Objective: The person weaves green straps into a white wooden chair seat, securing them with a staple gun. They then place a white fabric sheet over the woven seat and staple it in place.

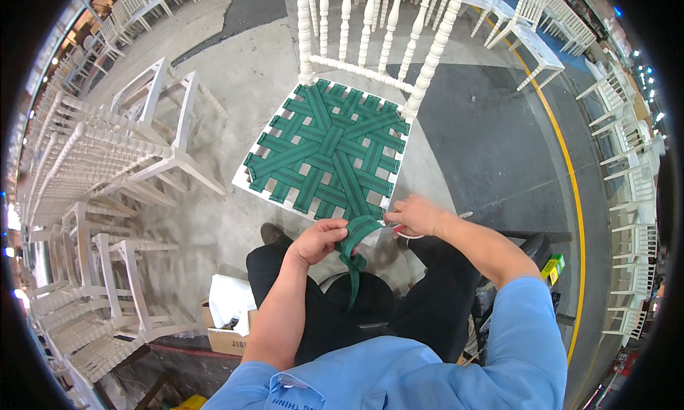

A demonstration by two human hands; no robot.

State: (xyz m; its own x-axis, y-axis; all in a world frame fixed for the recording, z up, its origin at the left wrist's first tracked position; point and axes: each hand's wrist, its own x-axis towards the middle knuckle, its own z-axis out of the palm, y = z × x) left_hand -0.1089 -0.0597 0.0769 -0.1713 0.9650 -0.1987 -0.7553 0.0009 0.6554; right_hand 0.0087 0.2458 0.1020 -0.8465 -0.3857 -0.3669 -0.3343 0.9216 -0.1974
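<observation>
In front of me stands a white wooden chair (307, 68) with turned spindles, its seat woven from green webbing (329, 141). Two diagonal bands cross over the weave. From the near corner of the seat, a loose end of green strap (353, 257) loops up and hangs down between my knees. My left hand (318, 240) pinches this strap between thumb and fingers. Close to the same corner, my right hand (417, 215) is closed around a small item with red and white parts; the fingers hide most of it.
White chair frames (107, 143) are piled at my left. An open cardboard box (235, 339) with a white bag stands near my left leg. At my right lies a green and yellow box (553, 267). Rows of white chairs (634, 250) line the right side beyond a yellow floor line (578, 218).
</observation>
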